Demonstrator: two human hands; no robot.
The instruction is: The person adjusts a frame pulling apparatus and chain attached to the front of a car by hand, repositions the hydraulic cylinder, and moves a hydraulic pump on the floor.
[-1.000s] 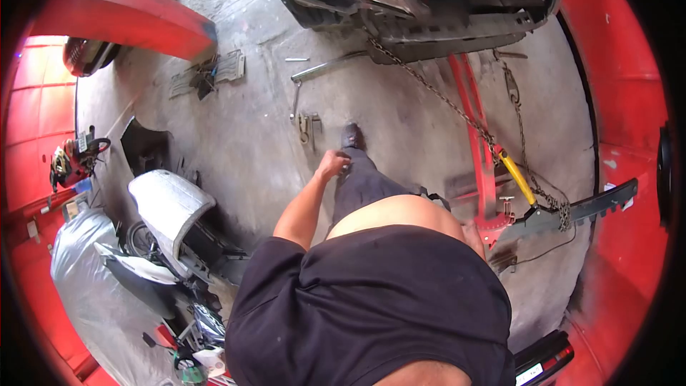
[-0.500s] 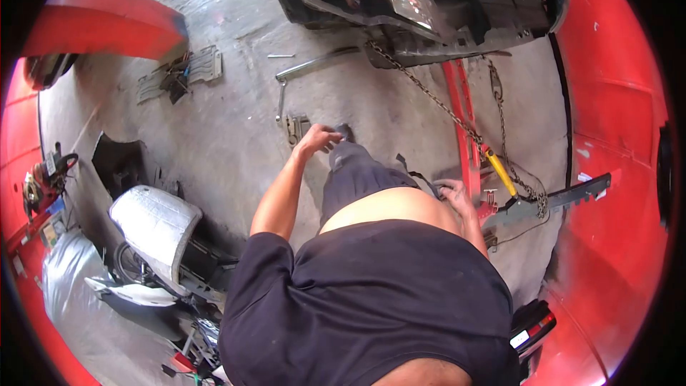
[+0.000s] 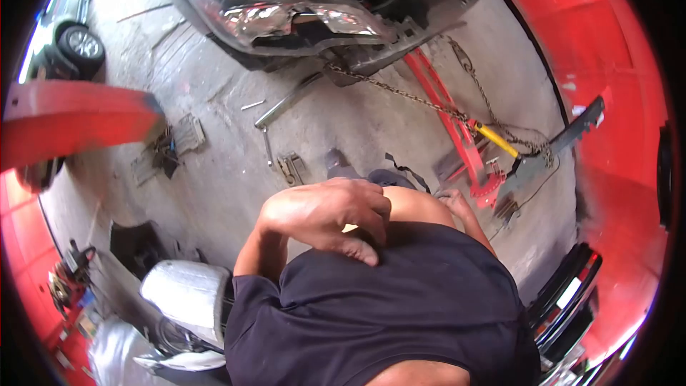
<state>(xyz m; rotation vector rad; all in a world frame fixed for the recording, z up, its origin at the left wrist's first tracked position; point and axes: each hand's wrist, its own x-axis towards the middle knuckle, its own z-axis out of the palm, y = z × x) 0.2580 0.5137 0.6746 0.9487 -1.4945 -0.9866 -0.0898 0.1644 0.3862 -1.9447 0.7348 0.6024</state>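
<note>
My left hand [image 3: 332,214] is raised in front of my belly, over the hem of the dark T-shirt [image 3: 400,293]. Its fingers are bent and the thumb stands apart, with a gap between them and nothing visible inside. At my hip on the other side, my right hand [image 3: 454,203] has its fingers curled close to my waist; what they hold, if anything, is hidden. A black strap [image 3: 409,169] sticks out beside that hand, near my dark trousers [image 3: 386,177].
A car front with a headlight [image 3: 300,25] stands ahead. A chain [image 3: 400,91] runs to a red frame [image 3: 446,118] with a yellow bar [image 3: 496,140]. On the floor lie a long metal bar [image 3: 286,100], a wrench [image 3: 268,146] and a metal bracket [image 3: 290,168].
My left hand has come up and back from beside my leg to my belly. The right hand stays at the hip. The whole view has turned and shifted.
</note>
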